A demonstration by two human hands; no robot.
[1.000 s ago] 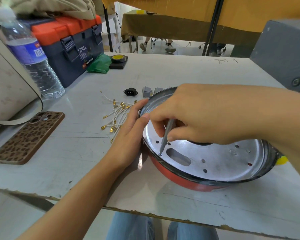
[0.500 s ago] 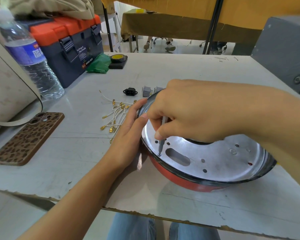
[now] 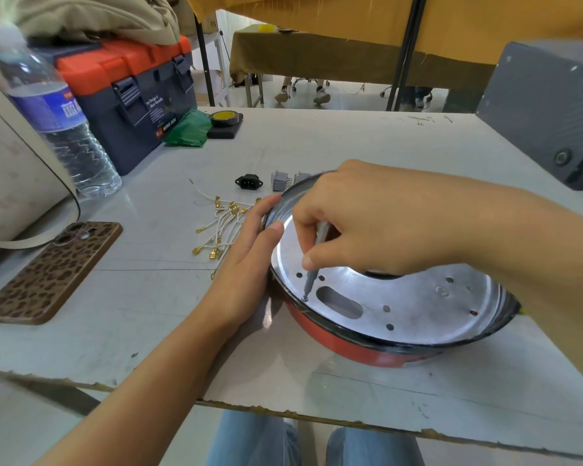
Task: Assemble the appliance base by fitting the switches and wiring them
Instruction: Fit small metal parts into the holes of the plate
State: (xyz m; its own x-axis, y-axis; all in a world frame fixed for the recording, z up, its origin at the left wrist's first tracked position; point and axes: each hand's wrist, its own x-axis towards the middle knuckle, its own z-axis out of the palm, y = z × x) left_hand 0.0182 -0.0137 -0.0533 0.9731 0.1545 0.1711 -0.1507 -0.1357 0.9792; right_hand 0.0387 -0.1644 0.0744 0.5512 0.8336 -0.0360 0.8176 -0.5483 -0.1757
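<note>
Head view, looking down on a worn white tabletop (image 3: 317, 136) with the work set near its front edge, close to the person's lap, probably so both hands can bear down on it. The appliance base (image 3: 401, 317), a round red-sided shell with a silvery metal plate inside, lies tilted, its near rim low, which turns the plate's holes and oblong slot toward the eye. The left hand (image 3: 246, 264) lies flat along the base's left rim, fingers straight and together, thumb over the edge, apparently bracing the shell so it cannot turn or slide. The right hand (image 3: 367, 223) reaches in from above with fingers curled tight round a thin screwdriver (image 3: 313, 264), held near upright so its tip sits in a small hole beside the slot; whether a screw is under the tip I cannot tell.

To the far left stand a toolbox (image 3: 128, 95) and a water bottle (image 3: 61, 122), with a phone (image 3: 51, 274) lying flat nearer, all well clear of the work. The loose parts wait just beyond the left hand, within easy reach: a scatter of white wires (image 3: 223, 227) with brass terminals, two grey switches (image 3: 280, 180) just beside the base's far rim, and a black power socket (image 3: 248, 181). None is fitted yet, so wiring lies ahead.
</note>
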